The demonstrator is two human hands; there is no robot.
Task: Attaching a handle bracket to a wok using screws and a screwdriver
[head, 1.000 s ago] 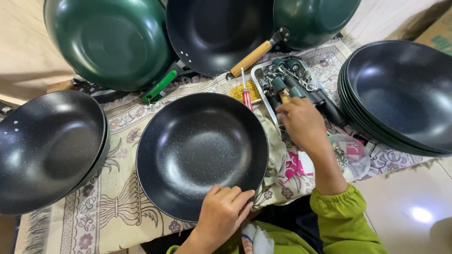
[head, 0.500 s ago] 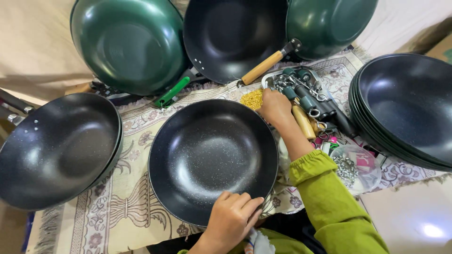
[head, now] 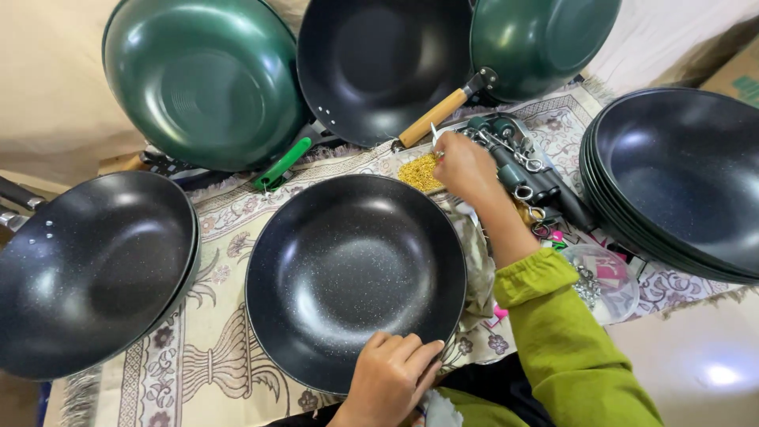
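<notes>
Right hand (head: 466, 162) moved left over yellow pieces (head: 420, 171), grip unclear; left hand (head: 391, 375) clasps pan (head: 356, 277).

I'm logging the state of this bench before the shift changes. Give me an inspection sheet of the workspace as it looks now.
Surface: patterned cloth mat with fringed edges, mostly covered by pans.
Job's things: dark speckled pan at centre; small heap of yellow bits just beyond its far rim.
Clutter: stack of dark pans at right; dark pans at left; green pans and a wooden-handled pan propped behind; tray of tools; clear tub of small metal parts.
Grippers: left hand on the centre pan's near rim; right hand pinching at the yellow heap.
Cables: nothing seen.
Surroundings: beige sheet behind; cardboard box top right.
</notes>
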